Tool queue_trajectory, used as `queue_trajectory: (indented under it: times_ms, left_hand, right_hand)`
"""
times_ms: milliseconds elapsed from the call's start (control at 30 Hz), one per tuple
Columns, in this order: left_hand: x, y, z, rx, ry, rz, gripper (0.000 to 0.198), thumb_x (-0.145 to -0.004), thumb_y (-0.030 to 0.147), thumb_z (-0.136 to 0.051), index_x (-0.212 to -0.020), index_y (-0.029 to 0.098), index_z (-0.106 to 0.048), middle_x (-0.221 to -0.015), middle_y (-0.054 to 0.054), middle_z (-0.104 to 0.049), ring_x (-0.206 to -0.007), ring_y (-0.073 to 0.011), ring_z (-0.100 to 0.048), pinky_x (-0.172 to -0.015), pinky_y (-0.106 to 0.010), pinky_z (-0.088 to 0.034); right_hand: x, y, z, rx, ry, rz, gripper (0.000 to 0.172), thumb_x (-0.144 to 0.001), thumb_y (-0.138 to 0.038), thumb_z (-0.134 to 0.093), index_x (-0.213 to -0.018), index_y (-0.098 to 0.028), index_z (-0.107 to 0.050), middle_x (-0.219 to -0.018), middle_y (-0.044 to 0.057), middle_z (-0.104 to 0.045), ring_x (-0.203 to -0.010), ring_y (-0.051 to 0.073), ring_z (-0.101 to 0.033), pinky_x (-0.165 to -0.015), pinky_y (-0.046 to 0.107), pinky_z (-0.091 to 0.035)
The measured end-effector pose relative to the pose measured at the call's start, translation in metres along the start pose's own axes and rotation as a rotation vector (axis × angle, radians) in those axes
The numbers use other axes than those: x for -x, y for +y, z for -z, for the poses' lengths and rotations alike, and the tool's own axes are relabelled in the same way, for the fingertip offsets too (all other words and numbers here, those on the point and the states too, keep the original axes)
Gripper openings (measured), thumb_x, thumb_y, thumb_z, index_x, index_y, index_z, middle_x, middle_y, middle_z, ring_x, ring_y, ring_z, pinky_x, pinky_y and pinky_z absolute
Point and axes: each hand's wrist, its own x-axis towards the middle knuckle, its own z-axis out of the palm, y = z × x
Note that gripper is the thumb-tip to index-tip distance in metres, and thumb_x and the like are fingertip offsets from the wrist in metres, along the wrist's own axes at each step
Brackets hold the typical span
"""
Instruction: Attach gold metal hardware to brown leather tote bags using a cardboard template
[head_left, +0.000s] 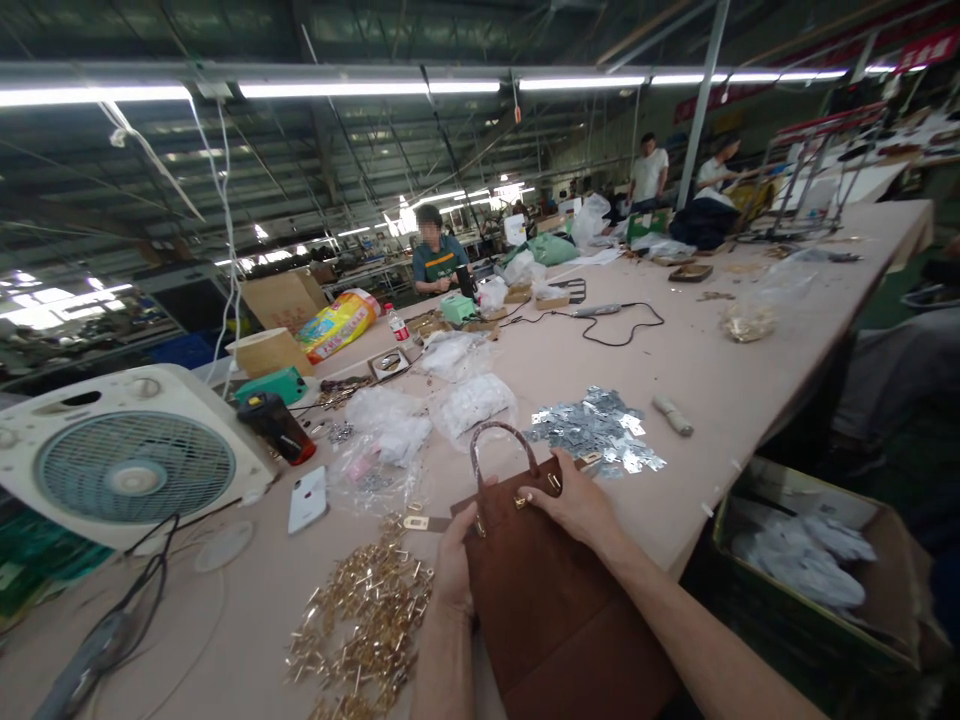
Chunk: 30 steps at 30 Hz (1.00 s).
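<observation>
A brown handbag (547, 600) with a curved top handle (480, 450) and small gold fittings near its upper edge stands tilted in front of me. My left hand (452, 565) grips its left side close to the foot of the handle, fingers partly hidden. On the upper right edge, my right hand (574, 500) holds the bag, its thumb against the front by a gold fitting (520, 499). A strap with a gold plate (416, 523) sticks out to the left. Beside my left forearm lies a heap of gold hardware pieces (360, 620).
Beyond the bag lies a pile of flat silver metal plates (592, 425), with a small roll (673, 415) nearby. Leftward are a phone (308, 500), a dark bottle (277, 428), a box fan (135, 450) and plastic bags (472, 405). An open carton (892, 560) stands below the table's right edge. A co-worker (441, 255) sits opposite.
</observation>
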Motion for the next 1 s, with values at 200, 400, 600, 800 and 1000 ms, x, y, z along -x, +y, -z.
queue_trajectory:
  times_ms: [200,400,600,800,1000]
  left_hand:
    - [-0.004,0.001,0.0,0.087,-0.052,0.05,0.05,-0.099,0.032,-0.059,-0.148,0.023,-0.062,-0.137,-0.011,-0.072,-0.134,-0.0345,-0.063,-0.124,-0.056,-0.038]
    - [-0.009,0.0,0.012,0.13,-0.122,0.009,0.043,-0.101,0.028,-0.052,-0.139,0.026,-0.07,-0.128,-0.008,-0.077,-0.132,-0.0318,-0.065,-0.126,-0.052,-0.035]
    - [-0.004,-0.004,0.004,0.148,-0.116,-0.053,0.041,-0.101,0.029,-0.052,-0.137,0.025,-0.071,-0.13,-0.009,-0.075,-0.13,-0.0327,-0.066,-0.122,-0.053,-0.04]
    - [0.005,-0.009,-0.023,0.075,0.052,-0.004,0.052,-0.093,0.039,-0.067,-0.142,0.021,-0.066,-0.123,-0.013,-0.078,-0.114,-0.0338,-0.074,-0.105,-0.052,-0.056]
    - [-0.004,-0.007,-0.018,-0.115,0.252,-0.436,0.041,-0.074,0.037,-0.091,-0.107,0.022,-0.074,-0.103,-0.002,-0.074,-0.084,-0.0136,-0.071,-0.078,-0.023,-0.058]
  right_hand:
    - [0.002,0.021,0.016,-0.424,0.034,0.1,0.088,-0.088,-0.066,-0.07,-0.159,-0.026,-0.036,-0.144,0.013,-0.061,-0.133,0.035,-0.059,-0.115,0.051,-0.043]
    - [0.034,0.047,0.05,-0.991,-0.167,0.102,0.109,-0.083,-0.055,-0.083,-0.166,-0.03,-0.017,-0.143,0.013,-0.062,-0.132,0.031,-0.061,-0.115,0.052,-0.045]
    - [0.101,0.061,0.069,-1.018,-0.291,0.11,0.09,-0.077,-0.048,-0.089,-0.156,-0.031,-0.048,-0.16,0.009,-0.05,-0.152,0.036,-0.04,-0.124,0.054,-0.035]
    - [0.15,0.068,0.083,-0.957,-0.296,-0.032,0.057,-0.086,-0.052,-0.079,-0.136,-0.026,-0.071,-0.136,0.01,-0.071,-0.131,0.041,-0.063,-0.114,0.057,-0.049]
    - [0.151,0.047,0.135,-0.769,-0.083,-0.037,0.058,-0.081,-0.055,-0.081,-0.132,-0.029,-0.074,-0.138,0.009,-0.07,-0.131,0.042,-0.063,-0.115,0.057,-0.049]
